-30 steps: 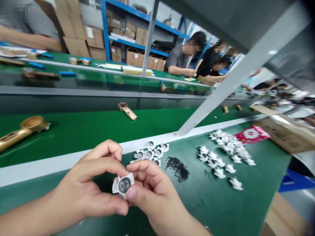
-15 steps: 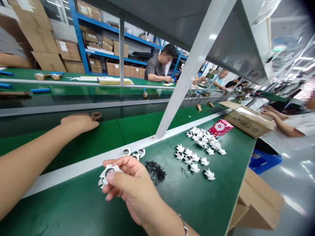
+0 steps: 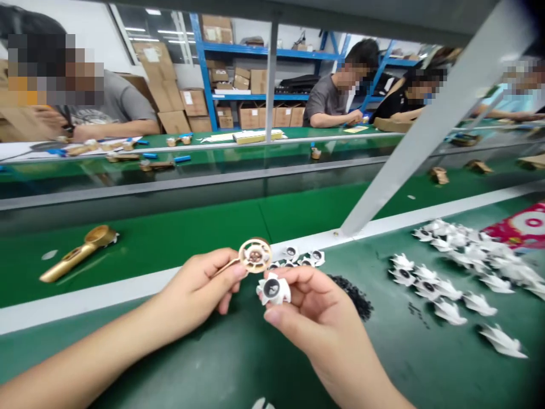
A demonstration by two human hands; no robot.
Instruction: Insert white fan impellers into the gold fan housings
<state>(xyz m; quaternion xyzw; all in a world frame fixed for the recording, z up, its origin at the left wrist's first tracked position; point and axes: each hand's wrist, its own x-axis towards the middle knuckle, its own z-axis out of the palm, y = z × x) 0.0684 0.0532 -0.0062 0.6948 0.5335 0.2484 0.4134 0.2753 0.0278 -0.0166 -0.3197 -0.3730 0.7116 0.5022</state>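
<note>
My left hand is closed on a gold fan housing, its round, spoked ring facing me beyond the fingertips. Between the thumb and fingers of my right hand is a white fan impeller with a dark round hub. The impeller is just below and right of the ring; whether the two touch I cannot tell. Behind my right hand lie a few more white impellers and a pile of small black parts. Another gold fan housing with a handle rests on the green belt at left.
Many white impellers spread over the green bench at right, beside a pink packet. A slanted white post rises from the bench's white edge strip. Across the belt, co-workers sit before blue shelves with cartons.
My left hand has come from the belt toward my right hand, bringing the gold fan housing. The white impeller stays in my right hand. The view has turned left.
</note>
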